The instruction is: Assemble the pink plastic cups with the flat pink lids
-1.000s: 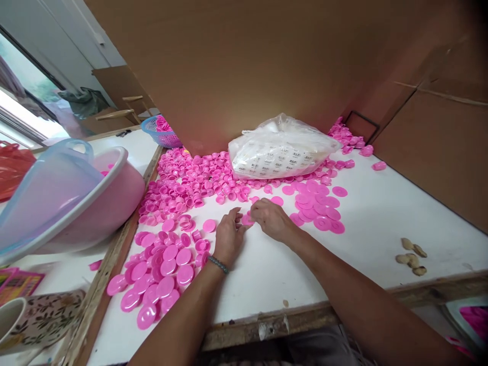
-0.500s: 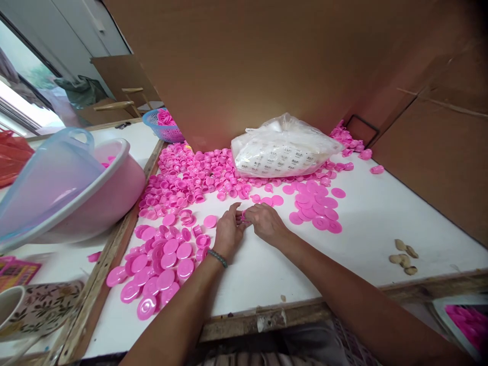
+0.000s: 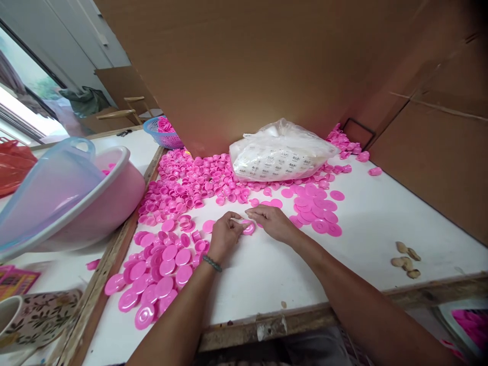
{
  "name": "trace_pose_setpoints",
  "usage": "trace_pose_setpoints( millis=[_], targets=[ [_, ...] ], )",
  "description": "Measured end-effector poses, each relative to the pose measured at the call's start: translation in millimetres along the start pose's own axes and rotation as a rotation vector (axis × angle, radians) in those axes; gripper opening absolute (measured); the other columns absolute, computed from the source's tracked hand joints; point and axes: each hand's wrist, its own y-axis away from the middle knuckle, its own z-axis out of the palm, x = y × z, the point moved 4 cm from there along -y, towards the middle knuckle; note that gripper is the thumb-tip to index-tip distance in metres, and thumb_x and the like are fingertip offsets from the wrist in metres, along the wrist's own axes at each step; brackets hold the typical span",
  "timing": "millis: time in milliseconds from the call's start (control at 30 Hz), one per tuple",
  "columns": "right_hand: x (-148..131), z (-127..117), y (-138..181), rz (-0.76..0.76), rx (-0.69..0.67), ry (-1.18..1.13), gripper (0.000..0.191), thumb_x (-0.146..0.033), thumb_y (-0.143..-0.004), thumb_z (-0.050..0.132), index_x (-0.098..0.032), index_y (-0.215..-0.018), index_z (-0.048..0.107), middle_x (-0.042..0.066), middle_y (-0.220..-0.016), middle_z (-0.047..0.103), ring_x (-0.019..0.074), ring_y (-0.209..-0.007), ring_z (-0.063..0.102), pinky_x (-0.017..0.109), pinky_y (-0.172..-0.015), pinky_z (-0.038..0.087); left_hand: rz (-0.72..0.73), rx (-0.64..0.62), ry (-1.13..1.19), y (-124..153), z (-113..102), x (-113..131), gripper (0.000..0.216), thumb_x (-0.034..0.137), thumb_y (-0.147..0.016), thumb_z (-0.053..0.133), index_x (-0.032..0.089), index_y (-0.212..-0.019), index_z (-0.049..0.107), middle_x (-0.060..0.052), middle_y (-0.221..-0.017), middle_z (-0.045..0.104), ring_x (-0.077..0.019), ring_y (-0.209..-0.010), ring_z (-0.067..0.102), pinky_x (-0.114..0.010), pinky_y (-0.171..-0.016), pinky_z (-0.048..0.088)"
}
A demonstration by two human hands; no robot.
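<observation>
A round pink plastic piece (image 3: pixel 249 227) with a raised ring is pinched between the thumb and fingers of my left hand (image 3: pixel 225 235), just above the white tabletop. To its right, my right hand (image 3: pixel 271 221) is stretched out flat with its fingertips close to that piece. A bit of pink shows under the right palm, too covered to identify. Just beyond the right hand lie a few flat pink discs (image 3: pixel 276 203), with a larger spread of discs (image 3: pixel 314 207) to the right. Left of my left hand is a pile of capped pink pieces (image 3: pixel 164 267).
Small pink cups (image 3: pixel 198 178) cover the back of the table (image 3: pixel 305 274) beside a filled plastic bag (image 3: pixel 284 152). Cardboard (image 3: pixel 244 76) rises behind. A pink basin (image 3: pixel 114 198) and floral mug (image 3: pixel 41 317) stand left; peanuts (image 3: pixel 407 263) lie right.
My right hand has come off the pink piece and moved slightly right, its fingers straightening. My left hand keeps the piece, whose ringed face now shows. The view has shifted slightly.
</observation>
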Motion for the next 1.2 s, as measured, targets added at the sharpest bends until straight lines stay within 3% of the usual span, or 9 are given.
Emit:
trace_pose_setpoints(
  millis=[167,367,500,667,833,1000,1067,1200],
  targets=[
    [1,7,7,-0.191,-0.107,0.341,0.014,-0.031,-0.080,0.060,-0.021,-0.086,0.068,0.003,-0.082,0.059,0.0161,-0.079,0.049,0.026,-0.066,0.036,-0.217,0.017,0.252,0,3,-7,0.040,0.034,-0.056,0.076,0.014,-0.077,0.049,0.003,-0.047,0.057,-0.0089,-0.039,0.051,-0.020,-0.041,0.043],
    [2,11,-5,-0.158,-0.152,0.471,0.015,-0.033,-0.079,0.061,-0.020,-0.078,0.069,0.003,-0.072,0.056,0.0149,-0.072,0.046,0.024,-0.058,0.030,-0.336,0.002,0.278,-6,3,-8,0.035,0.026,-0.054,0.077,0.013,-0.067,0.047,0.000,-0.045,0.058,-0.0100,-0.038,0.054,-0.019,-0.040,0.045],
    [7,10,-13,-0.069,-0.227,0.374,0.020,-0.032,-0.074,0.066,-0.016,-0.061,0.066,0.000,-0.062,0.052,0.0116,-0.062,0.045,0.023,-0.053,0.027,-0.387,-0.024,0.259,-9,2,-7,0.031,0.023,-0.055,0.076,0.014,-0.064,0.047,-0.002,-0.044,0.059,-0.0110,-0.038,0.055,-0.018,-0.037,0.042],
    [5,10,-6,-0.160,-0.123,0.265,0.008,-0.026,-0.074,0.066,-0.018,-0.072,0.066,0.000,-0.071,0.055,0.0112,-0.067,0.046,0.022,-0.056,0.029,-0.280,-0.028,0.288,-7,3,-7,0.036,0.029,-0.052,0.078,0.014,-0.065,0.047,0.001,-0.044,0.058,-0.0092,-0.036,0.052,-0.017,-0.036,0.041],
    [5,9,0,-0.091,-0.091,0.290,0.026,-0.039,-0.066,0.071,-0.016,-0.070,0.060,-0.001,-0.065,0.053,0.0113,-0.063,0.044,0.022,-0.054,0.028,-0.214,-0.007,0.319,-3,2,-8,0.041,0.029,-0.051,0.079,0.014,-0.074,0.049,0.004,-0.046,0.057,-0.0081,-0.038,0.053,-0.017,-0.040,0.043],
    [6,7,-1,-0.082,-0.201,0.106,0.021,-0.035,-0.071,0.065,-0.019,-0.085,0.065,-0.001,-0.077,0.056,0.0105,-0.067,0.048,0.021,-0.057,0.032,-0.234,-0.103,0.308,-3,1,-8,0.040,0.027,-0.051,0.079,0.013,-0.074,0.049,0.004,-0.044,0.056,-0.0075,-0.037,0.052,-0.016,-0.038,0.040],
    [9,9,-2,-0.066,-0.264,0.018,0.018,-0.034,-0.073,0.063,-0.019,-0.082,0.066,-0.002,-0.070,0.054,0.0092,-0.062,0.046,0.021,-0.055,0.032,-0.247,-0.123,0.286,-5,0,-9,0.039,0.026,-0.051,0.079,0.014,-0.073,0.049,0.003,-0.043,0.056,-0.0085,-0.037,0.052,-0.016,-0.038,0.040],
    [16,13,-5,0.048,-0.303,-0.079,0.028,-0.035,-0.060,0.072,-0.018,-0.079,0.064,-0.007,-0.055,0.042,0.0068,-0.051,0.038,0.019,-0.048,0.028,-0.293,-0.132,0.224,-7,1,-7,0.037,0.024,-0.051,0.079,0.014,-0.069,0.049,0.001,-0.043,0.057,-0.0096,-0.038,0.053,-0.017,-0.038,0.041]
  ],
)
